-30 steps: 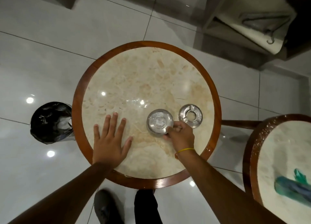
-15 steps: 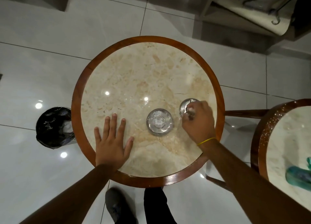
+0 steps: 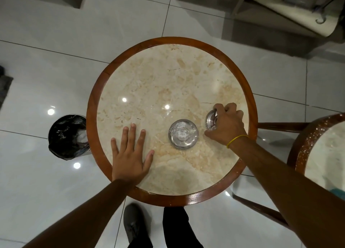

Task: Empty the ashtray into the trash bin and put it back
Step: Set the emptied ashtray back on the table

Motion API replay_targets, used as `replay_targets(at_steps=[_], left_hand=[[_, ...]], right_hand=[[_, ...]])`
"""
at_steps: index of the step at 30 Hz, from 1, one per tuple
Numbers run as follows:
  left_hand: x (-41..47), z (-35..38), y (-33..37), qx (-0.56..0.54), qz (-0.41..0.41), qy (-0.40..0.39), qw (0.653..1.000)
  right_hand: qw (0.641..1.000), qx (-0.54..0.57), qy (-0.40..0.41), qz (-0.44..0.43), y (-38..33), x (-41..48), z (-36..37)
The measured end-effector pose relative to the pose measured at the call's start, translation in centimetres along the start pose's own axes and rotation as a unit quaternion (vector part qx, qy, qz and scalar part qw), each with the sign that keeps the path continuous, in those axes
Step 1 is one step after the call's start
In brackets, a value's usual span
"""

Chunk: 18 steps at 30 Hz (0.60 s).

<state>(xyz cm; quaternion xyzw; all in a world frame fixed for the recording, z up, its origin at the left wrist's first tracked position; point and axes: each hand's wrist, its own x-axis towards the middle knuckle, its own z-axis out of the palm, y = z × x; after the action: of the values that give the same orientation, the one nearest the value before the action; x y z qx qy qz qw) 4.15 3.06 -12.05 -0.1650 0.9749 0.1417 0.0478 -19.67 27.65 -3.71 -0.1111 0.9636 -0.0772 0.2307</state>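
A round metal ashtray bowl (image 3: 183,134) with pale ash in it sits on the marble table (image 3: 168,76), right of centre. Its metal ring-shaped lid (image 3: 211,118) is tilted up just to the right, gripped by my right hand (image 3: 226,124). My left hand (image 3: 129,154) lies flat on the table's near-left part, fingers spread, holding nothing. The trash bin (image 3: 68,136), lined with a black bag, stands on the floor at the table's left edge.
A second round table (image 3: 306,141) stands at the right edge, with a wooden rail between the two tables. White tiled floor surrounds them. My dark shoe (image 3: 135,227) and trouser leg are under the near rim. A shelf unit is at the top right.
My right hand left the ashtray bowl, moved right to the ring-shaped lid, closed on it and tilted it up off the table. The left hand stayed flat.
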Motion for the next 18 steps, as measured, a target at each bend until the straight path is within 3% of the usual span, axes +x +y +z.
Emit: replay_targets(at_steps=[7, 18], left_hand=[[0.0, 0.1, -0.1, 0.002, 0.001, -0.004, 1.0], [0.0, 0.3, -0.2, 0.021, 0.001, -0.008, 1.0]], right_hand=[[0.998, 0.024, 0.039, -0.039, -1.9, -2.1, -1.1], [0.992, -0.014, -0.018, -0.121, -8.6, -5.2, 1.7]])
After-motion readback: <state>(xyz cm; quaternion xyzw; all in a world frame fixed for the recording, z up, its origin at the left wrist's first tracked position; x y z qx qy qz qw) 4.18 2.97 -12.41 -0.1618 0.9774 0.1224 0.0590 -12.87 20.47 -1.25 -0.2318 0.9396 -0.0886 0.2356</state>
